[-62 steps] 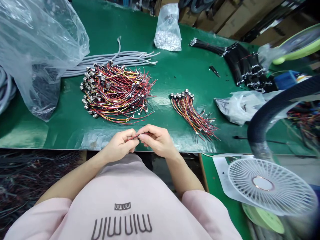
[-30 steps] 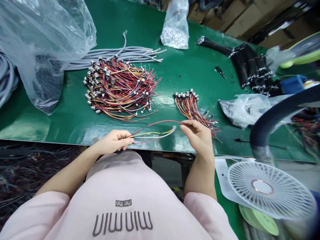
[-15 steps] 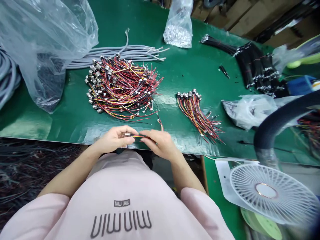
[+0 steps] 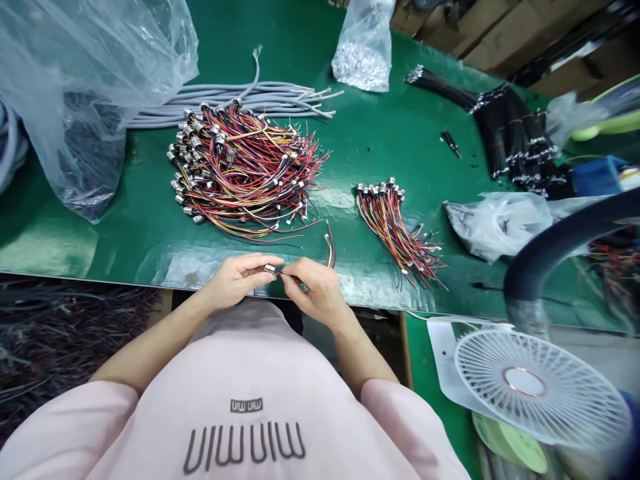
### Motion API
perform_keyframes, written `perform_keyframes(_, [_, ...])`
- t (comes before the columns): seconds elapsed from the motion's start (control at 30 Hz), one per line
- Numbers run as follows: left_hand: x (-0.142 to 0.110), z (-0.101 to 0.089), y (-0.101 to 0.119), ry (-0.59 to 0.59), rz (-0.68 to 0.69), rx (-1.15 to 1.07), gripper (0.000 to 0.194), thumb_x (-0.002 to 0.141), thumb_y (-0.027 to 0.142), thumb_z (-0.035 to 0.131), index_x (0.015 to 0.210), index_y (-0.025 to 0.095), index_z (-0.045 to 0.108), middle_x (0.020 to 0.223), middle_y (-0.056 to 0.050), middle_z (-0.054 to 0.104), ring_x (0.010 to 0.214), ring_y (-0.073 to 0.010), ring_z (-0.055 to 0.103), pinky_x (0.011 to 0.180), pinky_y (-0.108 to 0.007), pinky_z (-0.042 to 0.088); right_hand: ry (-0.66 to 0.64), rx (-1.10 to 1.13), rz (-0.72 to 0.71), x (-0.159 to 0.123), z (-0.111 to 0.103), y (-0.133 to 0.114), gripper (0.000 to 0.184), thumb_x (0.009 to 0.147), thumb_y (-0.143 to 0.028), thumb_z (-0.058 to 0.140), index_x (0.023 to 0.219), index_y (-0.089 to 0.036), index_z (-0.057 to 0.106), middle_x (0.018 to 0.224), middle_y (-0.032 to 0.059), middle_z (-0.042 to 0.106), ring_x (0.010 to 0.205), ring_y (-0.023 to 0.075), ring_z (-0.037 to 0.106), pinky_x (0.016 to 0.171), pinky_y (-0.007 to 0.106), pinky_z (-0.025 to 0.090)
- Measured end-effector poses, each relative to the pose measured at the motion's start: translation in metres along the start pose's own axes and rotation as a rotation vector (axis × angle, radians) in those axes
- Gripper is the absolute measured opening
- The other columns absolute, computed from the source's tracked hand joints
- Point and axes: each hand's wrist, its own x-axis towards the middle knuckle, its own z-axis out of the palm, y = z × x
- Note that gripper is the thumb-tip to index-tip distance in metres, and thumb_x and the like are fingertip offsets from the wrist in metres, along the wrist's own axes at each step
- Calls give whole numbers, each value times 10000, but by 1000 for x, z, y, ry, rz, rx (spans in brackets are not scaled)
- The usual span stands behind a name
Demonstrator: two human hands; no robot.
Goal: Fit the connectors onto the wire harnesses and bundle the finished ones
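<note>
Close to the bench's front edge, my left hand [image 4: 239, 279] pinches the round metal connector [image 4: 271, 269] of a wired connector. My right hand [image 4: 314, 288] is closed on its wires right behind the metal part, so the fingertips of both hands almost meet. The red, yellow and white wires [image 4: 329, 248] come out beyond my right hand and lie on the green bench. Beyond my hands spreads a large pile of similar wired connectors [image 4: 250, 173], metal ends to the left. A smaller bunch of them [image 4: 393, 223] lies to the right.
Grey cables [image 4: 215, 100] and a big clear plastic bag [image 4: 95, 80] lie at the back left. A bag of small clear parts [image 4: 363, 63] stands farther back. Black wire bundles [image 4: 495, 127], a black flexible hose [image 4: 545, 247] and a white fan [image 4: 540, 387] are on the right.
The connector's metal end is now farther out of my left fingers, and my right fingers have closed in right behind it. The trailing wires have shifted slightly right.
</note>
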Motion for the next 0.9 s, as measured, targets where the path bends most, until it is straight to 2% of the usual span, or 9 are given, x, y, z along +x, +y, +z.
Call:
perform_keyframes(0.13, [0, 0, -1, 21, -2, -25, 309, 766, 312, 725, 1043, 179, 752, 996, -71, 746, 784, -149, 687, 737, -232, 557, 0, 77, 38, 4, 3, -1, 131, 885, -130, 529, 788, -178, 601, 690, 9, 633, 615, 104, 557, 597, 225, 433])
perform_keyframes(0.3, [1, 1, -3, 78, -48, -105, 351, 732, 315, 755, 1048, 161, 743, 804, -45, 736, 665, -124, 649, 658, -231, 551, -143, 326, 239, 6, -11, 4, 76, 912, -171, 510, 901, -193, 581, 717, -21, 626, 575, 74, 545, 544, 186, 437])
perform_keyframes(0.43, [3, 1, -1, 134, -94, -151, 330, 733, 343, 754, 981, 127, 742, 687, -45, 718, 559, -104, 603, 568, -222, 524, -132, 292, 137, 4, -28, 9, 111, 899, -115, 495, 908, -195, 571, 898, 41, 647, 787, 120, 617, 674, 230, 502])
perform_keyframes(0.53, [4, 1, 0, 141, -113, -169, 329, 716, 365, 769, 941, 125, 748, 665, -44, 714, 544, -101, 598, 556, -220, 520, -83, 210, 46, 2, -35, 11, 147, 896, -84, 494, 904, -200, 585, 927, 58, 651, 907, 149, 630, 771, 268, 520])
perform_keyframes(0.77, [2, -1, 1, 115, -125, -183, 324, 716, 386, 771, 919, 134, 753, 666, -46, 723, 549, -112, 614, 561, -230, 525, -135, 60, -8, 4, -30, 6, 81, 879, -140, 558, 914, -207, 584, 1018, 77, 646, 936, 162, 639, 785, 275, 538])
perform_keyframes(0.9, [2, 0, 2, 130, -133, -153, 341, 700, 421, 774, 874, 129, 748, 636, -44, 717, 518, -117, 611, 532, -233, 525, -143, 19, -17, 8, -24, 3, 80, 888, -144, 531, 914, -209, 571, 999, 73, 649, 900, 159, 641, 763, 270, 532])
